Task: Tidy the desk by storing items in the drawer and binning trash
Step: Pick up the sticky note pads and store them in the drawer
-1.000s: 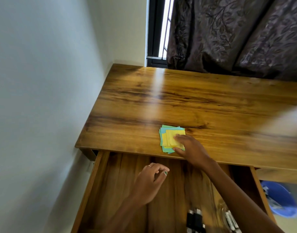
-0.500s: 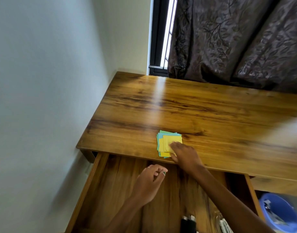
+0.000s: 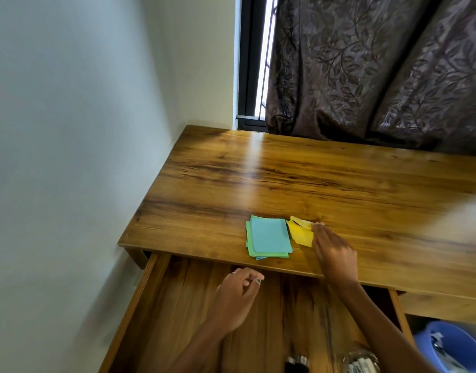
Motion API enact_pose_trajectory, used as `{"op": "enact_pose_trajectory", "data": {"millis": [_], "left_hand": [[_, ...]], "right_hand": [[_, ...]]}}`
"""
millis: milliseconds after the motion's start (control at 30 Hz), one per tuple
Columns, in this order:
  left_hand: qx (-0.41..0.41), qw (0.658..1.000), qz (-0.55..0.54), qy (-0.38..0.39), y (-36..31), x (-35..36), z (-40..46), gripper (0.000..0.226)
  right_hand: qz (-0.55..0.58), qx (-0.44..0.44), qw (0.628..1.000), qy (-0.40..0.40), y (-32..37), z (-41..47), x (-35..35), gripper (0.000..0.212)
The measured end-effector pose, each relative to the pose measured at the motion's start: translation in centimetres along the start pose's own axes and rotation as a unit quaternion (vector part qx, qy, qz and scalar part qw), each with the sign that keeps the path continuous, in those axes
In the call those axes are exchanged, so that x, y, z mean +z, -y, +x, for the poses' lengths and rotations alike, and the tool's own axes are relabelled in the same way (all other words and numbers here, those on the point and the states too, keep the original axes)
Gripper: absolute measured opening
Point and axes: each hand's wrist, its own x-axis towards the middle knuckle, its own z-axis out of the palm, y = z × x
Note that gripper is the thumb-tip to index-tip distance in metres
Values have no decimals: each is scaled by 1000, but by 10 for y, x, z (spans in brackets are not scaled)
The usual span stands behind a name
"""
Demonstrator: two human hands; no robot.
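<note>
A small stack of blue and green paper squares (image 3: 269,236) lies near the front edge of the wooden desk (image 3: 312,179). Just right of it my right hand (image 3: 332,251) pinches a few yellow paper squares (image 3: 300,231), lifted and bent off the stack. My left hand (image 3: 238,294) hovers over the open drawer (image 3: 177,305) below the desk edge, fingers loosely curled, holding nothing. Dark markers (image 3: 297,363) and a clear container (image 3: 362,362) lie at the drawer's near end.
A blue bin (image 3: 452,348) with scraps inside stands on the floor at the lower right. A white wall runs along the desk's left side. A dark patterned curtain (image 3: 379,71) and a window hang behind the desk.
My right hand has slid the yellow squares off the top of the stack to the right, uncovering the blue sheet. My left hand has stayed over the drawer.
</note>
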Motion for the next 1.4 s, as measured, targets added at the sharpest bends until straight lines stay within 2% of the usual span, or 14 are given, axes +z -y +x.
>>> {"op": "enact_pose_trajectory", "data": {"millis": [67,200,267,400,467,533,633,733,967,1167,1400], "left_hand": [[-1,1000,2,-8,-2,4,2,15],[5,999,14,-41,-2,9,7,15],[8,997,20,-70,-3,11,10,15],[-2,992,17,-122,-7,9,21,23],[-8,990,13,-142,-12,6,31,31],[-17,988,-1,-152,-16,2,43,37],[-40,991,-38,-121,-21,-1,64,41],[-79,991,-56,-88,-27,-3,78,37],[-154,981,-66,-97,-28,-8,84,45],[-211,970,-89,-77,-28,-10,86,47],[-204,962,-157,-87,-28,-4,81,43]], "right_hand": [[3,12,1000,15,-14,-12,4,33],[-20,12,994,109,-29,-31,13,49],[-5,47,990,129,-29,-33,15,48],[51,108,989,91,-12,-18,8,31],[124,134,981,58,4,-5,4,27],[216,174,959,63,25,10,3,27],[290,217,920,148,50,27,19,39],[271,253,901,225,66,32,38,53],[310,335,875,162,68,30,44,49],[328,363,854,177,69,28,39,57],[418,418,781,199,65,26,32,62]]}}
